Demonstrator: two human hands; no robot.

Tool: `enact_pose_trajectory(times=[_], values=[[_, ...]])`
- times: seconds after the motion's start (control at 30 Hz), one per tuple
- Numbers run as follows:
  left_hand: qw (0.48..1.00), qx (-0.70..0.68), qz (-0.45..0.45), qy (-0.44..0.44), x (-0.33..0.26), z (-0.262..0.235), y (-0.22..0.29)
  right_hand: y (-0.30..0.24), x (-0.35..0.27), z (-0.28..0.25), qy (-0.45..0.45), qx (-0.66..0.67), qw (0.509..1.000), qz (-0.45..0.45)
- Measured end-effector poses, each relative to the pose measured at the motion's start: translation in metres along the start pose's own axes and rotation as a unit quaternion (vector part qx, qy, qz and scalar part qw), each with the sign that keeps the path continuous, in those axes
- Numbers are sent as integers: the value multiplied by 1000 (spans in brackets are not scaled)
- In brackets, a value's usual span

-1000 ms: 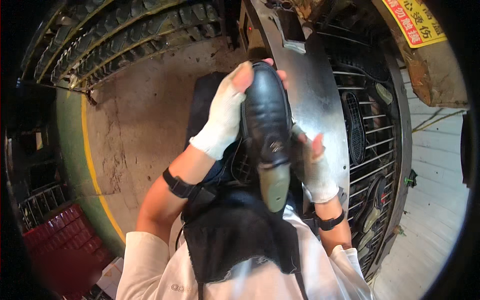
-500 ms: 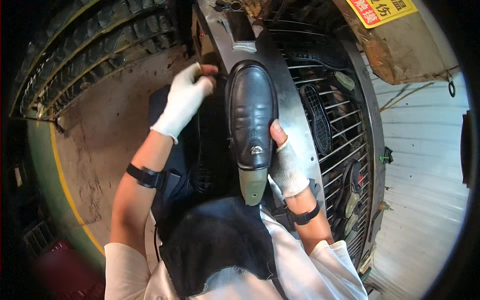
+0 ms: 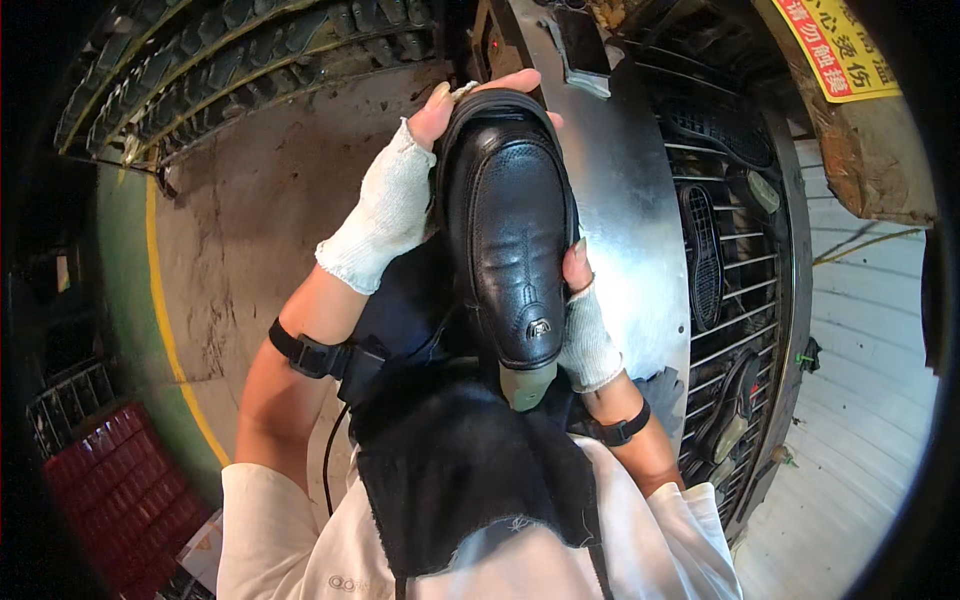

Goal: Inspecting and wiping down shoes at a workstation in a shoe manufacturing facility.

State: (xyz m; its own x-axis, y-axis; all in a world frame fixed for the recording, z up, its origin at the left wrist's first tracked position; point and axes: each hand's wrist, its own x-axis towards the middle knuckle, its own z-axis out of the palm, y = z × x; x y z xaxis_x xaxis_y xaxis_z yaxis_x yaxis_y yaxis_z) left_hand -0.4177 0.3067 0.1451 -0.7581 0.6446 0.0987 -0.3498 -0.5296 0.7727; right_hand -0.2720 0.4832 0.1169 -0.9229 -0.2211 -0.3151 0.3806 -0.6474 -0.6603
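Note:
A black leather shoe upper (image 3: 515, 250) is stretched over a green shoe last (image 3: 528, 388), whose heel end points toward me. A black sole (image 3: 500, 103) shows as a thick rim around the toe and along the left side. My left hand (image 3: 390, 200), in a white fingerless glove, grips this sole at the toe, with the fingers reaching over its far end. My right hand (image 3: 590, 325), gloved likewise, is closed round the right side of the heel end, its thumb up along the upper. The shoe's underside is hidden.
To the right runs a metal bench edge (image 3: 625, 210) beside a barred rack (image 3: 735, 290) carrying soles (image 3: 703, 255) and lasts. A cardboard piece (image 3: 880, 165) with a yellow sign hangs at the far right. Shoe shelves (image 3: 260, 75) stand far left; a dark red slatted object (image 3: 120, 500) lies near left.
My left hand has come from beside the shoe onto its toe end, bringing the black sole against it. My right hand still holds the heel end. The whole view has shifted.

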Motion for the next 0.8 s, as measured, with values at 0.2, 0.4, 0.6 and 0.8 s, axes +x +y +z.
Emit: enact_pose_trajectory(times=[0.2,0.4,0.6,0.8], values=[[1000,9,-8,-1,-7,7,4,-5,-1,12,56,-13,998,6],[999,33,-19,13,-18,14,7,0,0,6,54,-44,998,7],[984,179,13,16,-41,15,25,0,-5,1,26,-57,998,20],[980,131,30,144,-65,9,35,-22,0,62,32,-164,985,-35]])
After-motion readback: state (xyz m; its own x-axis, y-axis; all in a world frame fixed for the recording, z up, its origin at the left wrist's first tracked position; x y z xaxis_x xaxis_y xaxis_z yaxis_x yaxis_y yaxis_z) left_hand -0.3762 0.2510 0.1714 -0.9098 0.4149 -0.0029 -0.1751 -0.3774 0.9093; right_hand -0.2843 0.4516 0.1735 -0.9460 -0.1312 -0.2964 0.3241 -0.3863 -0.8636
